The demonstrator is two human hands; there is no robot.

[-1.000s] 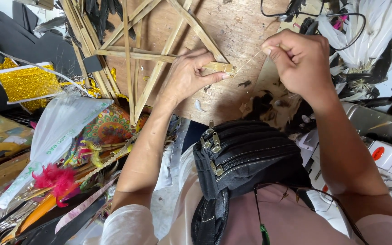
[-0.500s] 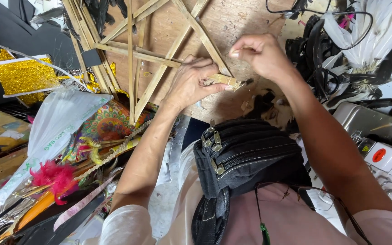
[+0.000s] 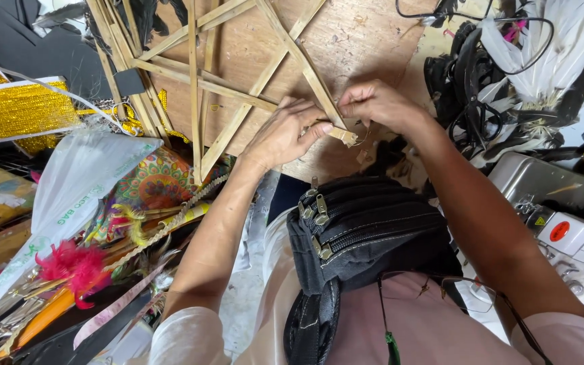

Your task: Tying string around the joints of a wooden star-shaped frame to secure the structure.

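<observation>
Your left hand point(image 3: 285, 135) and right hand point(image 3: 373, 105) both pinch shut on one joint of the bamboo strip frame point(image 3: 238, 88), pale tan slats crossing in a star-like lattice. The frame lies on the plywood surface point(image 3: 359, 40), just beyond your black zippered pouch point(image 3: 366, 230).
</observation>
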